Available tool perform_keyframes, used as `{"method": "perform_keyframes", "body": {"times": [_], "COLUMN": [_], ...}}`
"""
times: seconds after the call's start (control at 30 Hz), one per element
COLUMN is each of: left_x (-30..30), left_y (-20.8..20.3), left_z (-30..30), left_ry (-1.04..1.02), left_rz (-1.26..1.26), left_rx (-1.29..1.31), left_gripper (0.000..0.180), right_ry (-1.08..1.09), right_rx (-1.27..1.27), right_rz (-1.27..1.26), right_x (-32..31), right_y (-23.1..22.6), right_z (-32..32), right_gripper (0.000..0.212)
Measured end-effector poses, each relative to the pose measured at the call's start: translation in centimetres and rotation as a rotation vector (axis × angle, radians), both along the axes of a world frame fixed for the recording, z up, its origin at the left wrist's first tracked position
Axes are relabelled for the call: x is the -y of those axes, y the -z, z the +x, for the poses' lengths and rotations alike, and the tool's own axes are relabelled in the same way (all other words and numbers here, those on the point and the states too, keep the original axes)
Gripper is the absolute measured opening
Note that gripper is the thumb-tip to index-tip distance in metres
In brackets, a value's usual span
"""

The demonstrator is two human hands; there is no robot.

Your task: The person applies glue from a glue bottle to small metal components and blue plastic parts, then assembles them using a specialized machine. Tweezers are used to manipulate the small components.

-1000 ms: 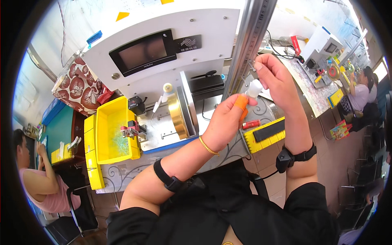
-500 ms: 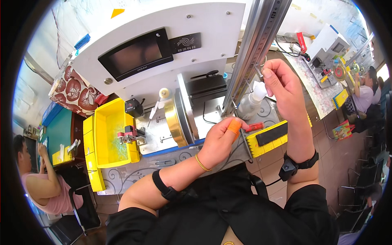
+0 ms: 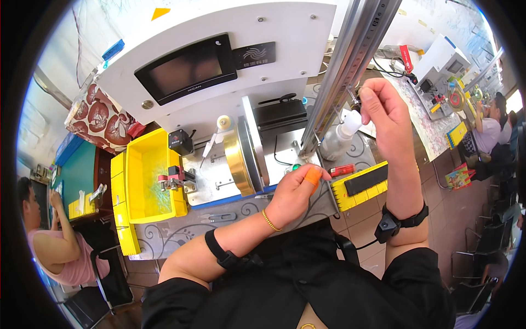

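Observation:
My right hand (image 3: 383, 112) is raised beside an upright metal rail (image 3: 346, 68) with a printed scale. Thumb and forefinger are pinched together next to a small metal peg (image 3: 353, 94) on the rail; what they hold, if anything, is too fine to make out. My left hand (image 3: 296, 193) is lower, at the front right of a bench machine (image 3: 274, 33). Its fingers are curled closed, with an orange finger cover (image 3: 313, 176) on one digit; any thing in its grip is hidden. A green button (image 3: 296, 167) shows just behind it. Left of it stands a gold-rimmed wheel (image 3: 235, 164).
A yellow bin (image 3: 145, 181) with fine strands stands at left. Behind the right hand is a clear bottle (image 3: 335, 143); a red object (image 3: 343, 170) and a yellow tray (image 3: 359, 186) lie nearer. Small snips (image 3: 218, 217) lie in front. Other people sit at both sides.
My right hand has shifted slightly right and stays pinched by the peg. My left hand has dropped a little, and the green button behind it now shows. The view has shifted slightly.

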State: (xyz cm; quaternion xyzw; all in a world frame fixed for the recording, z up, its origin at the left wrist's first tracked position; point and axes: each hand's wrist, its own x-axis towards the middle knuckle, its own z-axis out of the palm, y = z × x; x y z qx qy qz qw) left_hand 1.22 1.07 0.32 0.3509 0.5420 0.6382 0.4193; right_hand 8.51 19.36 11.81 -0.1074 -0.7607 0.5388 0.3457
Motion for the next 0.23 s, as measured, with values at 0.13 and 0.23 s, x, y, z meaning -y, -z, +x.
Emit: {"method": "perform_keyframes", "body": {"times": [0.13,0.23], "left_x": [1.2,2.1], "left_y": [0.7,1.8], "left_z": [-0.1,-0.5], "left_ry": [0.078,0.131], "left_rz": [-0.109,-0.198], "left_rx": [0.021,0.084], "left_gripper": [0.033,0.033], "right_ry": [0.033,0.04], "right_rx": [0.07,0.214], "right_rz": [-0.071,-0.048], "right_x": [-0.4,-0.1], "right_y": [0.9,2.3], "right_z": [1.1,1.2], "right_gripper": [0.014,0.015]}}
